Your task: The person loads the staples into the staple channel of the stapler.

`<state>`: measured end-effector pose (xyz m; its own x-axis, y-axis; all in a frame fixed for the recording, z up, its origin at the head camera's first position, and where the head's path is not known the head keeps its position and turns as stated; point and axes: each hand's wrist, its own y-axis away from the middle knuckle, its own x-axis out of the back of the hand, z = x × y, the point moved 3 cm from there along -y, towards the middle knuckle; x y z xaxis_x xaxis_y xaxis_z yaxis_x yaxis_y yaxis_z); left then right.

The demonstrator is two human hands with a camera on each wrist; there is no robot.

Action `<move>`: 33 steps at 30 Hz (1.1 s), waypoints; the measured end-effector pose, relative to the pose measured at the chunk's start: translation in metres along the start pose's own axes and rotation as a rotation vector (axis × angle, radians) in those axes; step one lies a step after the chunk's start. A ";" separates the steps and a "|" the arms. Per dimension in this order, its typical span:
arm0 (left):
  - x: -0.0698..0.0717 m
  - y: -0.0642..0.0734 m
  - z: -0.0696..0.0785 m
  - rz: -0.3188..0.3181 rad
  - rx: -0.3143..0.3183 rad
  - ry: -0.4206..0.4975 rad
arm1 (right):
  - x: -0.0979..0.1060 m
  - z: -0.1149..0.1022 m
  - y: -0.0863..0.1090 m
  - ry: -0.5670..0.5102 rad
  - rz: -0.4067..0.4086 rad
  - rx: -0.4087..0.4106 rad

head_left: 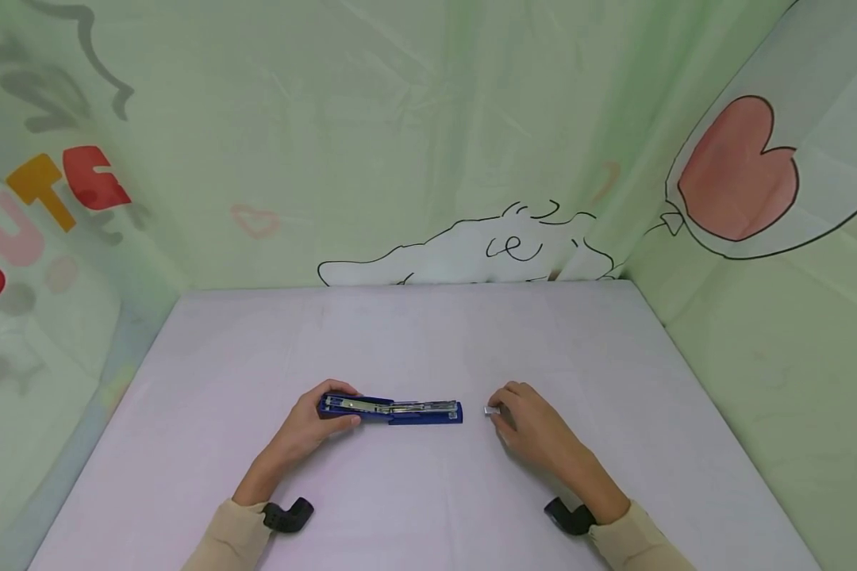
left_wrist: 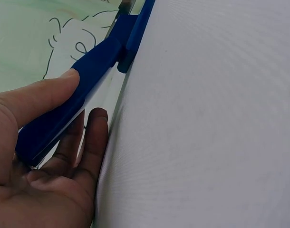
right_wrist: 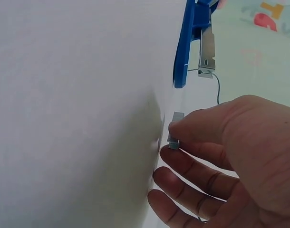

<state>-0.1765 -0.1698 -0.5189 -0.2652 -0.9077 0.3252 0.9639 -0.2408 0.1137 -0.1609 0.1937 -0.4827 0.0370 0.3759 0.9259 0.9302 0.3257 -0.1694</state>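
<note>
A blue stapler (head_left: 424, 414) lies opened out flat, its metal staple channel facing up in the head view. My left hand (head_left: 313, 419) grips its left end, the top arm, between thumb and fingers. In the left wrist view the thumb presses along the side of the blue stapler arm (left_wrist: 95, 66). Just right of the stapler's base end, my right hand (head_left: 539, 428) pinches a small strip of silver staples (head_left: 491, 410) between thumb and index finger. The right wrist view shows the staple strip (right_wrist: 177, 118) close to the table, apart from the stapler's metal channel (right_wrist: 207, 52).
The white table (head_left: 414, 333) runs back to a pale green curtain (head_left: 371, 143) with printed drawings. Curtain panels also stand along the left and right table edges. A black wrist device (head_left: 289, 515) sits on the left wrist, another black device (head_left: 570, 517) on the right.
</note>
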 end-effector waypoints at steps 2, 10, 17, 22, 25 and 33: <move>0.000 0.000 0.000 -0.001 0.001 0.006 | 0.000 0.000 0.000 0.001 0.010 0.003; 0.000 0.000 0.000 -0.002 -0.022 0.013 | -0.001 0.000 -0.004 -0.020 0.022 0.001; 0.002 0.000 -0.002 0.002 -0.010 0.028 | -0.003 -0.001 -0.006 -0.059 0.022 -0.005; 0.001 0.000 -0.003 -0.017 0.008 0.088 | -0.003 -0.001 -0.006 -0.116 0.008 -0.036; 0.001 0.001 -0.004 -0.015 0.014 0.081 | -0.004 -0.002 -0.006 -0.132 0.003 -0.045; 0.001 -0.001 -0.005 -0.011 0.008 0.071 | -0.005 -0.003 -0.006 -0.157 0.043 -0.011</move>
<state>-0.1776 -0.1720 -0.5236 -0.2729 -0.9272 0.2567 0.9606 -0.2482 0.1247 -0.1652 0.1872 -0.4855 0.0198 0.5204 0.8537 0.9329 0.2975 -0.2029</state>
